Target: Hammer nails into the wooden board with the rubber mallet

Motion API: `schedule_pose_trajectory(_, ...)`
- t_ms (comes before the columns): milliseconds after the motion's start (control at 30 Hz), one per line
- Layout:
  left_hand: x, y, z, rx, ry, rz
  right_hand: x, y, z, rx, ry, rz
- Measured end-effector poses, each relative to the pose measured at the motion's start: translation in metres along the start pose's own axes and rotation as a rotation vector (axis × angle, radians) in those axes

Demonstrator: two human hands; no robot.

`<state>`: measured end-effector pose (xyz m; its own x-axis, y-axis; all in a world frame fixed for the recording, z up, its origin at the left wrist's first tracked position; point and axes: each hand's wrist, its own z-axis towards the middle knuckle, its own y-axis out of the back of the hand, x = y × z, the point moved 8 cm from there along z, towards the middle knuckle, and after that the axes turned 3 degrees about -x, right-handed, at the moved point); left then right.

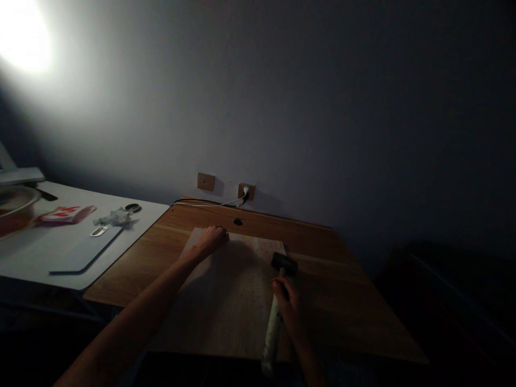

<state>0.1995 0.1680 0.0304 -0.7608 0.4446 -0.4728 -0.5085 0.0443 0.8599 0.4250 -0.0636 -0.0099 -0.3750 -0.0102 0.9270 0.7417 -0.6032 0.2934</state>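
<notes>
My right hand [288, 301] is wrapped round the upper handle of a mallet [273, 328], close below its black head. The pale, worn handle slants down toward me, over the right side of a thin wooden board [226, 306]. Toward the board's far edge, my left hand [209, 239] rests with its fingers curled. Something small and dark shows at its fingertips, too dim to name. The board lies flat on a brown wooden table [346, 301], and shadow covers much of it.
On a white table [36, 263] at left lie a flat kitchen scale [86, 252], a crumpled clear plastic bag [116, 216], a red and white packet [66, 214] and a bowl [16, 209]. Cables [205, 203] run along the wall to a socket [246, 191]. The right side is dark.
</notes>
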Motion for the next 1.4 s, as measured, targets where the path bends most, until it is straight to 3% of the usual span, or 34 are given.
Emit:
schedule_pose_trajectory(200,0.015,0.023,0.017,-0.103,0.081,-0.401,0.0,0.0,0.0,0.007,-0.005,0.01)
schedule_pose_trajectory(433,0.027,0.028,0.017,-0.031,0.067,-0.737,-0.007,-0.002,0.0,0.026,-0.018,-0.021)
schedule_pose_trajectory(567,0.031,0.021,0.011,0.018,0.046,-0.69,-0.006,-0.002,0.0,0.016,-0.014,-0.012)
schedule_pose_trajectory(867,0.027,0.017,-0.003,0.111,-0.077,-0.133,-0.004,-0.001,0.001,0.026,-0.033,-0.026)
schedule_pose_trajectory(1033,0.017,0.014,-0.01,0.146,-0.118,0.034,-0.005,-0.002,0.001,0.041,-0.022,-0.026)
schedule_pose_trajectory(1233,0.018,0.009,-0.008,0.101,-0.045,-0.018,-0.008,-0.002,0.002,0.035,0.007,-0.015)
schedule_pose_trajectory(1400,0.027,0.011,0.01,0.008,0.102,-0.34,-0.009,-0.001,0.004,0.062,0.026,-0.042)
